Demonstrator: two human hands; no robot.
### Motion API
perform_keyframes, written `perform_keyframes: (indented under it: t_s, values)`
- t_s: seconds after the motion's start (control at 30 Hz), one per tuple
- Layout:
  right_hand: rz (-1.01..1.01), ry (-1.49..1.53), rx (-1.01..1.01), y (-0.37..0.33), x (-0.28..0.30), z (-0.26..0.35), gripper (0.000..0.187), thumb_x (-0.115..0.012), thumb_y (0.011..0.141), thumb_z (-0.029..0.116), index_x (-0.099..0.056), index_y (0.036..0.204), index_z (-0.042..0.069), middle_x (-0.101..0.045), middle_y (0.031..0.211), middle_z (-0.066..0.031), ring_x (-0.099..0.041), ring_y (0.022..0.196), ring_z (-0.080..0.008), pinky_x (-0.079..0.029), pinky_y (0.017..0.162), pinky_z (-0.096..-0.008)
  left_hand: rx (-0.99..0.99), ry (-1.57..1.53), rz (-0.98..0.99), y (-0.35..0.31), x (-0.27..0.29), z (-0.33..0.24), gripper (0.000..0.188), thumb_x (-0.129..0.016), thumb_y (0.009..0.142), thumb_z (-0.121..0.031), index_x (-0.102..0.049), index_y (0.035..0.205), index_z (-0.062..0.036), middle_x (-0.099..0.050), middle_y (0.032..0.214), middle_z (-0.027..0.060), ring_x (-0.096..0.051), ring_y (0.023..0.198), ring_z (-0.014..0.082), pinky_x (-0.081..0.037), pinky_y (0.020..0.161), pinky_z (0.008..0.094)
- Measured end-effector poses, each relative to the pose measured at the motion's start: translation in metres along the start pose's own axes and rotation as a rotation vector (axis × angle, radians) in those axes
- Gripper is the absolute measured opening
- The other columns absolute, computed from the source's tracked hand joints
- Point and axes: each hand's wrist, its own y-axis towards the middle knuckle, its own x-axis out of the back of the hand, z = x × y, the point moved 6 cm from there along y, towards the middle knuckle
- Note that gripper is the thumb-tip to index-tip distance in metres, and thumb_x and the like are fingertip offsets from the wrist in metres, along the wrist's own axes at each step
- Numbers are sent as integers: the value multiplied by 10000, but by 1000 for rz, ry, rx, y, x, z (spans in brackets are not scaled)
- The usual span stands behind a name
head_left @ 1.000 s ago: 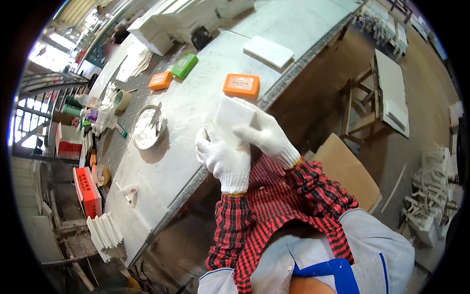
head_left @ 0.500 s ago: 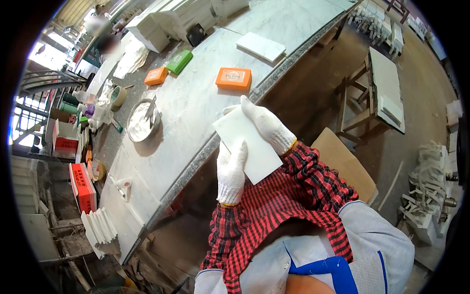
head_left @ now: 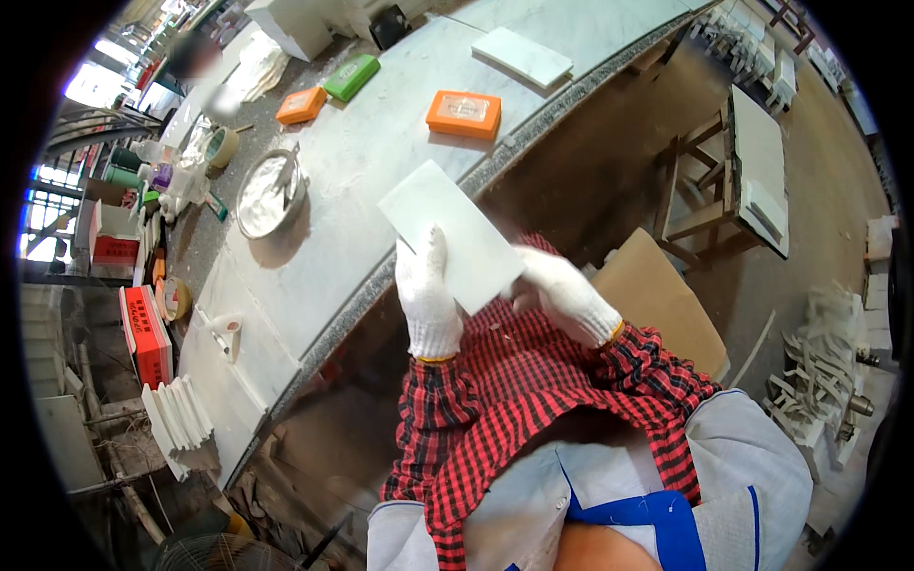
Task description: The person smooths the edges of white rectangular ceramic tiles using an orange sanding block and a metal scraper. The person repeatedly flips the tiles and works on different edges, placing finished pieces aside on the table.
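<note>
A white rectangular tile [head_left: 462,233] is held tilted over the front edge of the workbench, in front of my body. My left hand [head_left: 427,300], in a white knit glove, is closed on its left side with the thumb lying across the top face. At the tile's lower right edge is my right hand [head_left: 569,297], gloved too, its fingers curled around the edge and slightly blurred. The fingers under the tile are hidden.
On the marble-topped bench [head_left: 343,228] are an orange box [head_left: 465,115], a smaller orange box [head_left: 300,106], a green box [head_left: 351,78], a flat white slab [head_left: 522,57] and a metal bowl of white paste [head_left: 267,195]. A wooden stand [head_left: 700,190] is at right.
My right hand has slid from the tile's upper right edge down to its lower right edge. The tile and my left hand have shifted slightly up and left in view.
</note>
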Motion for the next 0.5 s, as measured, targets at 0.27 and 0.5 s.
perform_keyframes:
  t_s: [0.27, 0.5]
  values:
    - [-163, -758, 689, 7, -26, 58, 710, -616, 1010, 499, -447, 1524, 39, -617, 1309, -107, -629, 1145, -193, -502, 950, -291, -66, 190, 170, -11, -33, 6, 621, -490, 1083, -198, -239, 1609, 17, -562, 1336, 143, -626, 1097, 188, -534, 931, 333]
    - [556, 813, 110, 5, -18, 33, 881, -472, 962, 765, -391, 1552, 115, -590, 1273, -212, -658, 975, -330, -608, 682, -403, -40, -162, 145, -6, -10, -12, 649, -476, 1110, -291, -222, 1634, -6, -635, 1141, 132, -641, 859, 174, -528, 695, 290]
